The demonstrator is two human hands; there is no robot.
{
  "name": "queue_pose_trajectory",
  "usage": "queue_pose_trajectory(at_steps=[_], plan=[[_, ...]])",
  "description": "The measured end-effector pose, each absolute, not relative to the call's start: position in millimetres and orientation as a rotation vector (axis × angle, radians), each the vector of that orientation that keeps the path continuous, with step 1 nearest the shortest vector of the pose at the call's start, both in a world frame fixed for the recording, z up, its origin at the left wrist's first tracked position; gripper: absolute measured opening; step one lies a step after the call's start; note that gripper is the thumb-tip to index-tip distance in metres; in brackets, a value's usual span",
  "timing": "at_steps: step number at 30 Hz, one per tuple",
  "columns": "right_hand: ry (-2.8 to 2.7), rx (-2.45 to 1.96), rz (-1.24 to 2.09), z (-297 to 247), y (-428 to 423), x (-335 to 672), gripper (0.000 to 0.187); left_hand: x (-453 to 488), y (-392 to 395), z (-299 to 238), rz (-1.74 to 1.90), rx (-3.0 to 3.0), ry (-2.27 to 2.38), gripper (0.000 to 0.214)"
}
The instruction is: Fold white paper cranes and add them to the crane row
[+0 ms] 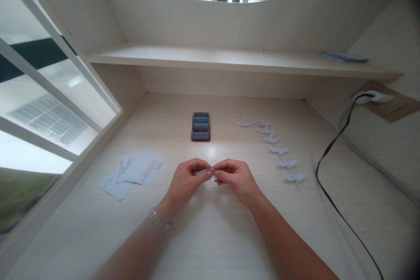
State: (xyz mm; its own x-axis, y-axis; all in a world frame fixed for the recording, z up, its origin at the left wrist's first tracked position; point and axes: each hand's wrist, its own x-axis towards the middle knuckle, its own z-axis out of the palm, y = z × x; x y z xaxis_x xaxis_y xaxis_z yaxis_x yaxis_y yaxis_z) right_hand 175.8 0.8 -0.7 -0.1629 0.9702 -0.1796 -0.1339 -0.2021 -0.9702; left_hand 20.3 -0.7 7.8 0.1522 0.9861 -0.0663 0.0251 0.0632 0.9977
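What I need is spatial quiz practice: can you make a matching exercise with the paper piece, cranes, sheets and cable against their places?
Things:
1 paper piece
2 cranes
3 sheets
4 cable

Places:
A runs to the socket
B pinched between left hand and right hand
C in a curved row right of the hands
D left of the hands

Pairs: 1-B, 2-C, 3-D, 4-A

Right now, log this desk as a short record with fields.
left hand: pinches small folded paper
right hand: pinches the same paper from the other side
right of hands: curved row of paper cranes on the desk
left of hands: loose paper slips
behind hands: small dark box
far right: black cable
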Motion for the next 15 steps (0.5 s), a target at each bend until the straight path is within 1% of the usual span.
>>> queue_pose_trajectory(at_steps=[5, 15], plan=[[-1.089, -1.149, 1.567, -2.6, 0.6, 176.1, 0.016, 21.0, -1.0, 8.9, 1.027, 1.223, 1.133, 0.007], [-0.993, -1.074, 1.682, -2.4, -0.5, 177.8, 0.019, 19.9, -1.2, 7.1, 1.025, 1.184, 1.097, 0.007]])
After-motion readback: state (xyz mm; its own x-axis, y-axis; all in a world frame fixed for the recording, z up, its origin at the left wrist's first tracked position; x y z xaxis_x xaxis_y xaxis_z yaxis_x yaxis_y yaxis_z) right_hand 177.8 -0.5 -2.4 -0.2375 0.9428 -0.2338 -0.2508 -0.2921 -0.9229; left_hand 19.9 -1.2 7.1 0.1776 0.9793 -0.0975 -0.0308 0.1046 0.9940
